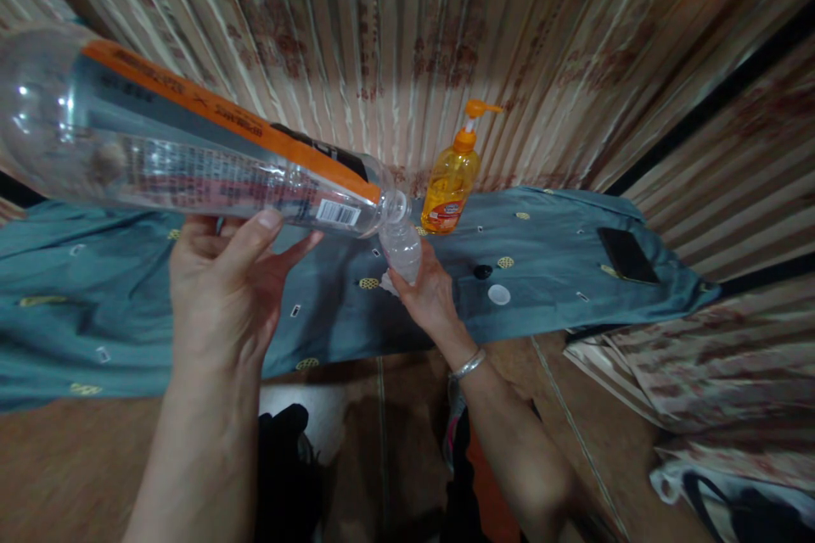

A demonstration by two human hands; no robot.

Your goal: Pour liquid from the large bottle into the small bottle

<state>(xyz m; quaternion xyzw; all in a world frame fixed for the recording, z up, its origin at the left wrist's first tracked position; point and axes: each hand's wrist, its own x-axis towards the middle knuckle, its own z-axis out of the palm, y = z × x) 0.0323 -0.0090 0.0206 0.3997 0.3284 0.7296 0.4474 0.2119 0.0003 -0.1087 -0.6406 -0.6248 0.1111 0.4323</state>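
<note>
Gripping the large bottle (pixel 255 148) from beneath, the left hand (pixel 226 280) holds its long axis sloping gently, neck to the right and lower than the base. The right hand (pixel 431 293), closed around the small bottle (pixel 403 250), is nearer that neck; the 2 mouths sit close together above the teal cloth (pixel 548 242), though whether they touch I cannot tell.

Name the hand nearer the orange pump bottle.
Right. The right hand is just below the orange pump bottle in the picture; the left hand is farther off, to its left.
</note>
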